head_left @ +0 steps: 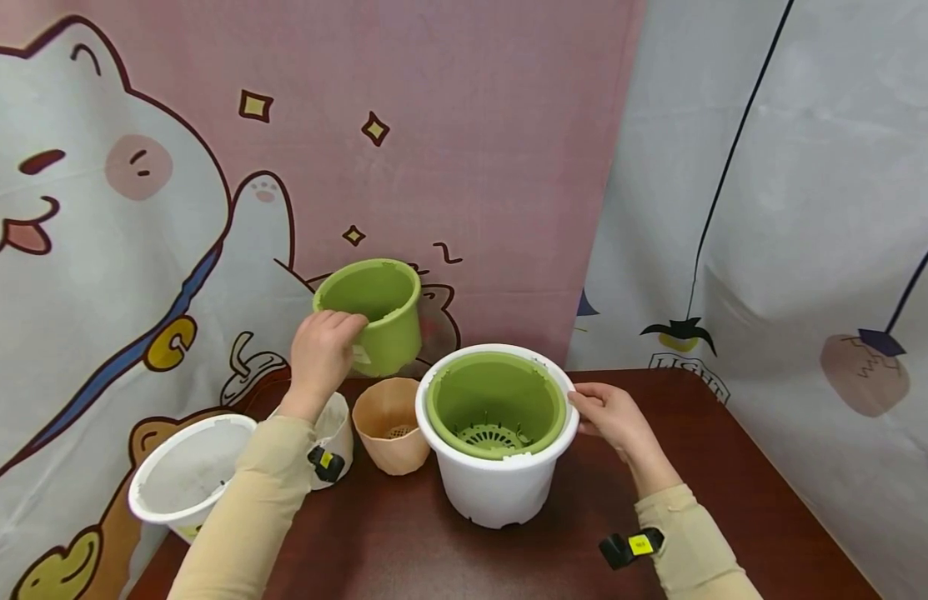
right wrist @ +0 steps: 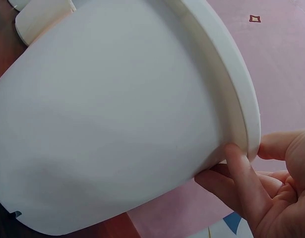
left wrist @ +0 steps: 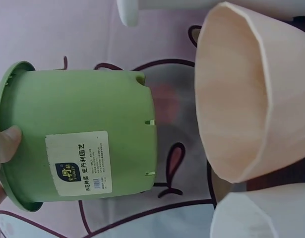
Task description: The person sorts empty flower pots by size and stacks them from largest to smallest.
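Observation:
My left hand (head_left: 319, 358) grips the rim of a green plastic flowerpot (head_left: 392, 337), holding it raised and tilted at the back, above the smaller pots. A white printed label (left wrist: 83, 163) shows on its side in the left wrist view. At the centre of the table stands a large white flowerpot (head_left: 494, 492). Nested inside it is a second green flowerpot (head_left: 501, 387) with a slotted bottom. With thumb and fingers, my right hand (head_left: 617, 425) pinches the white pot's rim at its right side; the right wrist view shows the thumb and fingers on opposite sides of that rim.
A peach faceted pot (head_left: 392, 450) stands left of the large white pot. Beside it, a small white pot (head_left: 339, 433) is partly behind my left sleeve. Another white pot (head_left: 189, 471) sits at the table's left edge. Printed curtains hang behind the dark red table (head_left: 403, 550).

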`<state>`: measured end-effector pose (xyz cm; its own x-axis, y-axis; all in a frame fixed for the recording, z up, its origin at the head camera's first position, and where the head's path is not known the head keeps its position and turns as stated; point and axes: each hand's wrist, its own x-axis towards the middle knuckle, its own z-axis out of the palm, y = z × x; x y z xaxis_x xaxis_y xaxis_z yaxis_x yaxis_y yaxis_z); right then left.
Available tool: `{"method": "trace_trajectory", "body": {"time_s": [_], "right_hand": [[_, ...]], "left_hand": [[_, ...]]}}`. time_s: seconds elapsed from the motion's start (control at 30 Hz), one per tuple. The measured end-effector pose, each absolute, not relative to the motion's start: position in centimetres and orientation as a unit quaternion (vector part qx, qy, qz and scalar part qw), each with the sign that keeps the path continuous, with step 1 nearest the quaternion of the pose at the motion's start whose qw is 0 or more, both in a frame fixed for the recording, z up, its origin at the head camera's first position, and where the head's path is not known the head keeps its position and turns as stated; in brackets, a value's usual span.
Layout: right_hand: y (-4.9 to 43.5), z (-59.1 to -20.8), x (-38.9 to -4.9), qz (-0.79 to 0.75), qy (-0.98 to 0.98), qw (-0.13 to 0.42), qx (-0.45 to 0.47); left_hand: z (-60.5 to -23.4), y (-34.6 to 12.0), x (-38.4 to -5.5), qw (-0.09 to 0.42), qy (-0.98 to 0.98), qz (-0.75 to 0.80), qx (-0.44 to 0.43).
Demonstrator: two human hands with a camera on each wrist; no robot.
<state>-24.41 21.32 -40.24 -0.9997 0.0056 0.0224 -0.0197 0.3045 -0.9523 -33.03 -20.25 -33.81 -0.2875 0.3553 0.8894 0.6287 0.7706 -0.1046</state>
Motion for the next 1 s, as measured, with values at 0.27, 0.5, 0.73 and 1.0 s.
{"method": "trace_trajectory", "body": {"time_s": [0.27, 0.5, 0.73, 1.0], "right_hand": [[21.4, -40.3, -24.6, 0.591, -0.807, 0.008, 0.002], [21.4, -40.2, -24.4, 0.598, -0.801, 0.005, 0.004], [21.3, -40.2, -24.5, 0.602, -0.799, 0.005, 0.006], [21.3, -40.3, -24.5, 0.598, -0.802, 0.007, 0.007]], "left_hand": [[-32.5, -19.4, -32.2, 0.509, -0.786, -0.136, -0.324], [-31.7, -18.8, -31.6, 0.512, -0.782, -0.136, -0.329], [-30.9, -18.5, -31.0, 0.512, -0.774, -0.141, -0.345], [-29.7, -17.6, -30.2, 0.518, -0.759, -0.150, -0.365]]}}
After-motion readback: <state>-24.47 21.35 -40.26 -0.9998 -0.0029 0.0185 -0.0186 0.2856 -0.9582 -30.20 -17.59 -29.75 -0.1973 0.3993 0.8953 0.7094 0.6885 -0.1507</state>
